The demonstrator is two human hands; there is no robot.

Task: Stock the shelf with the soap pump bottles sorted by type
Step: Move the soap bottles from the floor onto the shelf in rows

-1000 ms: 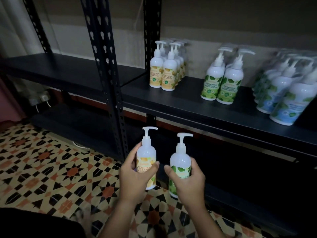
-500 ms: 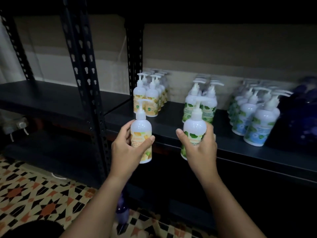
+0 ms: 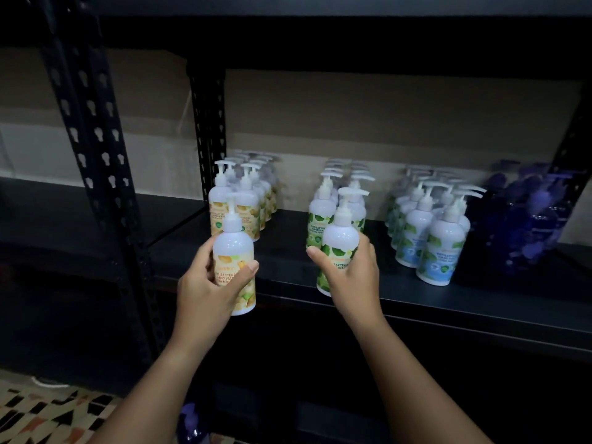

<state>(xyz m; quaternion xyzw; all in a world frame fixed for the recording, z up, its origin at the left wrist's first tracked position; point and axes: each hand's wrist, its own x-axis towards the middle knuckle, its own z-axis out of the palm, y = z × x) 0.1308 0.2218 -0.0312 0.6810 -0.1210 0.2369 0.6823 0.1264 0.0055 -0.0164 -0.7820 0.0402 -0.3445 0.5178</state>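
Head cam: my left hand (image 3: 205, 290) is wrapped around the yellow-label bottle (image 3: 234, 267), held at the shelf (image 3: 448, 302) edge in front of the yellow row (image 3: 243, 200). My right hand (image 3: 349, 277) grips the green-label bottle (image 3: 338, 248) just before the green row (image 3: 339, 200). Blue-label bottles (image 3: 429, 225) and purple ones (image 3: 525, 219) sit further right.

Left hand (image 3: 208, 283) covers much of the yellow-label bottle (image 3: 234, 245); label text partly hidden. Right hand (image 3: 349, 277) hides the green-label bottle (image 3: 339, 235) lower half. Purple bottles (image 3: 528, 219) at 3 o'clock blurred, count unclear. Another purple bottle (image 3: 192, 426) cut off at 6 o'clock.
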